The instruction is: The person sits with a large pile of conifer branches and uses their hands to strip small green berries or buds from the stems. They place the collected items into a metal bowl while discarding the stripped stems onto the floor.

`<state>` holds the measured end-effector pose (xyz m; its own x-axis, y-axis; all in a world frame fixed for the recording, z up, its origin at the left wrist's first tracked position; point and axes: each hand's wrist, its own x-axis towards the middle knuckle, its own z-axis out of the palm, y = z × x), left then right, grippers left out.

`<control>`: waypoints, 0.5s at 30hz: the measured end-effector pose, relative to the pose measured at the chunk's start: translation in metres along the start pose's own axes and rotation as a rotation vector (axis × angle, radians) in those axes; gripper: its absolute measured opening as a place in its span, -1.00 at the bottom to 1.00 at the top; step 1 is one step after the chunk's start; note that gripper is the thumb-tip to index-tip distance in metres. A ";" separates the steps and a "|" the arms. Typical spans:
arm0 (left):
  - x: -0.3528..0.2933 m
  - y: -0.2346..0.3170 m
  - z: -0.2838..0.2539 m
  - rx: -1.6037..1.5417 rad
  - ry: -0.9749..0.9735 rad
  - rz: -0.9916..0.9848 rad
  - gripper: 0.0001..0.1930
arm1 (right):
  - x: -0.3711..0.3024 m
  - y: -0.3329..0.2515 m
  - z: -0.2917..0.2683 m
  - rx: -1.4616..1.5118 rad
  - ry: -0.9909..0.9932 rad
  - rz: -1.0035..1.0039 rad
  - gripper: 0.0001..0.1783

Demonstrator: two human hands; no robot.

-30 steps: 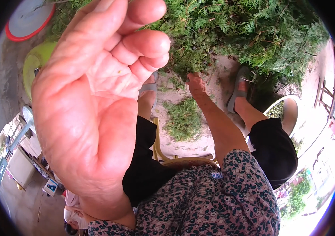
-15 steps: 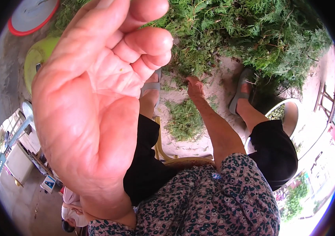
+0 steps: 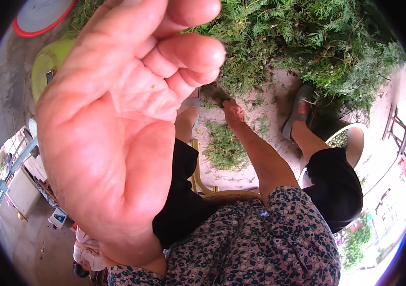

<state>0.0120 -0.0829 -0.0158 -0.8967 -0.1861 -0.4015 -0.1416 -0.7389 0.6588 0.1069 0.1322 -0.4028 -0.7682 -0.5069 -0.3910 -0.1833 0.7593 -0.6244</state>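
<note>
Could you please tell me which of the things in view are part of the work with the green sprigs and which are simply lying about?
In the work:
right hand, reaching into the greenery
big heap of green branches
small pile of sprigs
left hand, raised, palm open, holding nothing

Lying about:
yellow-green basin
red-rimmed round tray
pale basin

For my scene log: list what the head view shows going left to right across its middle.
Left hand, raised open palm → small heap of green sprigs on the ground → right hand reaching down to the greenery → grey sandal → white basin.
</note>
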 end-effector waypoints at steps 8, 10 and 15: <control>-0.003 0.005 -0.004 -0.004 0.077 0.052 -0.73 | 0.025 -0.006 -0.018 0.348 0.181 -0.004 -0.78; -0.004 0.005 -0.004 0.008 0.080 0.060 -0.73 | 0.045 -0.014 -0.008 0.287 0.206 -0.030 -0.79; -0.004 0.004 -0.003 0.060 0.092 0.063 -0.72 | 0.082 -0.027 0.017 0.173 0.213 -0.081 -0.80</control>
<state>0.0161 -0.0876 -0.0137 -0.8630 -0.2914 -0.4127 -0.1136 -0.6841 0.7205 0.0592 0.0632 -0.4298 -0.8701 -0.4524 -0.1957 -0.1560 0.6293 -0.7613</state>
